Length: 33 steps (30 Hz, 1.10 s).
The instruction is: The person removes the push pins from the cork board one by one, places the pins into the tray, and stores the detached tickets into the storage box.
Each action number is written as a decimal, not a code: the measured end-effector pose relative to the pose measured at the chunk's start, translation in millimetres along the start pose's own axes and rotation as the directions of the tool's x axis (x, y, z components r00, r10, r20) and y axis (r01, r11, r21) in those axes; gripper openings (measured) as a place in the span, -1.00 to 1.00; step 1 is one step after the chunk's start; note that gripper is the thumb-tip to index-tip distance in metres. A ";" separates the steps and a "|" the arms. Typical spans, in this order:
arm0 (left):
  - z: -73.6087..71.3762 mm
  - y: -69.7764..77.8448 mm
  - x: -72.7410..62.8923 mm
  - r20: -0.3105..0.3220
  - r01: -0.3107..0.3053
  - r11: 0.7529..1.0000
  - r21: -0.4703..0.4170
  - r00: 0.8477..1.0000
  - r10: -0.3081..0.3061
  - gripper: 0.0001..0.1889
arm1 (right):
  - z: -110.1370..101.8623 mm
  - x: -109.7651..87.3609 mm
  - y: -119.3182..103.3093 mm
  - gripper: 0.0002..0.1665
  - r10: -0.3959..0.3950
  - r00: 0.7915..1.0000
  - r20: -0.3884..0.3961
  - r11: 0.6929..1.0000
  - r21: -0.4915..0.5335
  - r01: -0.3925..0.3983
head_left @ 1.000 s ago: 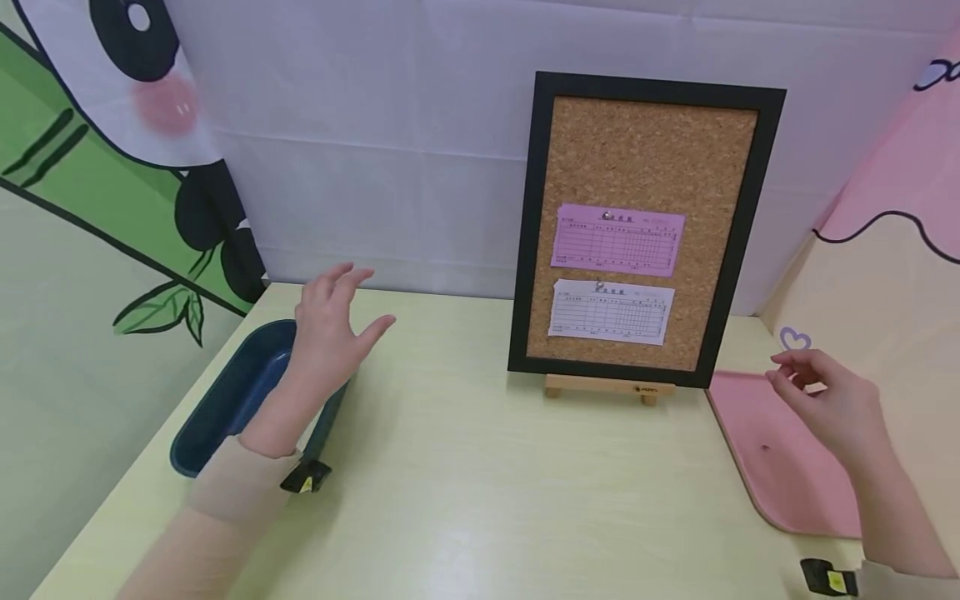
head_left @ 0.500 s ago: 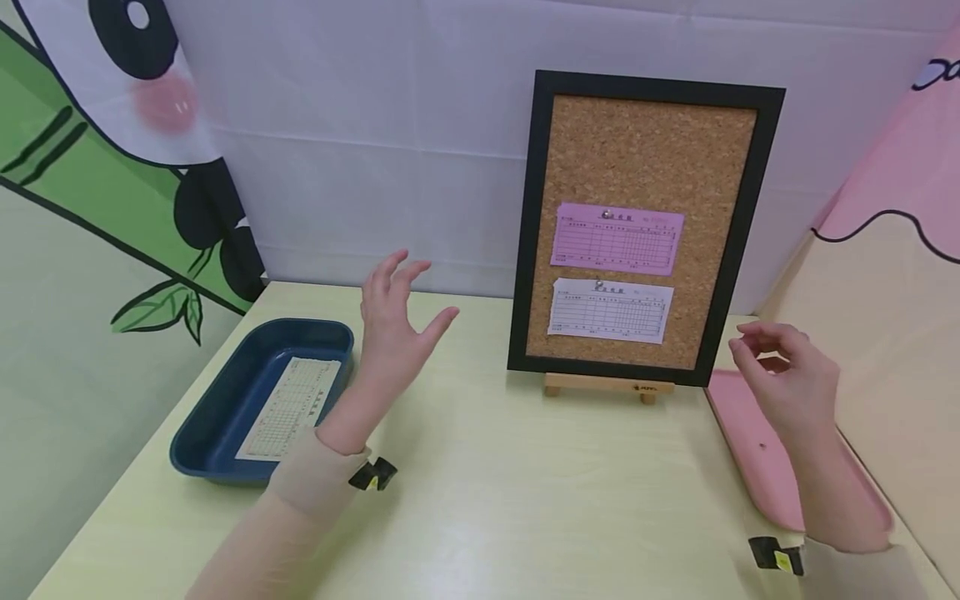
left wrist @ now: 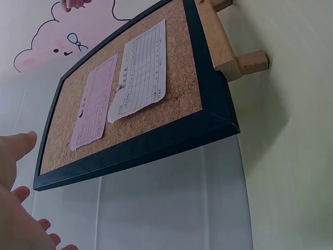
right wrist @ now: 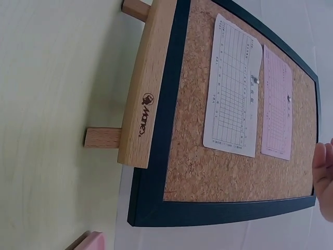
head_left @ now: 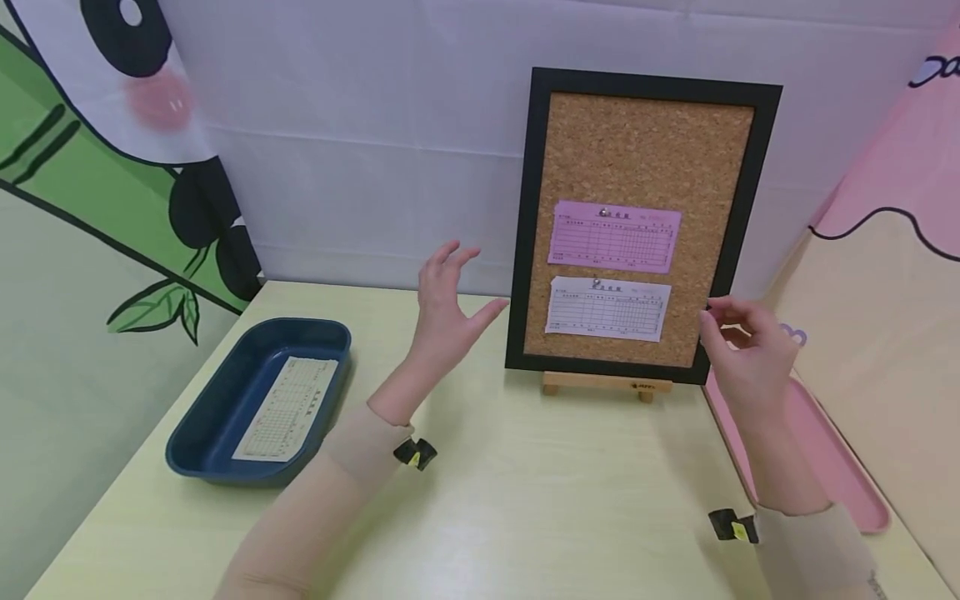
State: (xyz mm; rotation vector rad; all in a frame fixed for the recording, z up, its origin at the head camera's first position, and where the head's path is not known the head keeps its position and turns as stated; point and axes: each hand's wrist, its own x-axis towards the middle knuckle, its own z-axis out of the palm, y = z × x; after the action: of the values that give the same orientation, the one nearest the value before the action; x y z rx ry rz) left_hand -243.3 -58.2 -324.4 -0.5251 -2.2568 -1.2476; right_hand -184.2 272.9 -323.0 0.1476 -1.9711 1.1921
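My left hand [head_left: 447, 321], thumb and fingers spread, is raised just left of the framed cork board [head_left: 651, 150] and holds nothing. At the board's lower right edge in the head view is my right hand [head_left: 750, 354]. Its fingers are loosely curled, thumb and index tips close together, with nothing visible between them. Two printed form slips hang on the cork, a purple one [head_left: 615, 242] above a white one [head_left: 607, 312], each with a push pin [right wrist: 255, 79] near its top. In the right wrist view, only the white slip's lower end faces the near edge.
A wooden stand [head_left: 607, 385] supports the board. To the left is a dark blue tray [head_left: 206, 400] with a white printed slip [head_left: 285, 410] inside. On the right lies a pink tray [head_left: 832, 442], partly behind my right arm. A cloth backdrop [head_left: 375, 183] hangs behind the table.
My left hand has moved right from over the blue tray toward the board, uncovering the slip inside. My right hand has moved left from over the pink tray to the board's right edge.
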 end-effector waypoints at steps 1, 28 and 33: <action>2.3 0.9 2.8 0.007 0.009 1.000 -0.009 1.000 -0.009 -0.29 | 3.3 1.5 0.3 -0.74 -0.013 1.000 -0.001 1.000 0.012 0.013; 47.1 19.8 78.8 0.111 0.049 0.998 0.030 0.992 -0.052 -0.20 | 81.4 68.4 -1.5 -0.69 -0.156 0.966 0.205 0.975 -0.125 0.184; 52.5 23.4 91.3 0.133 0.063 0.996 0.062 0.989 -0.071 -0.18 | 93.1 82.3 -2.9 -0.69 -0.146 0.962 0.230 0.975 -0.129 0.179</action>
State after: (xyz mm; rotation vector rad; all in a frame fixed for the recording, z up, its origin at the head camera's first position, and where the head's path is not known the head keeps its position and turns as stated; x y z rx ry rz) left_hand -315.9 6.9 -278.2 -0.5306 -2.4343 -1.2073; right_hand -291.3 222.2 -285.5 0.3722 -2.1847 0.9517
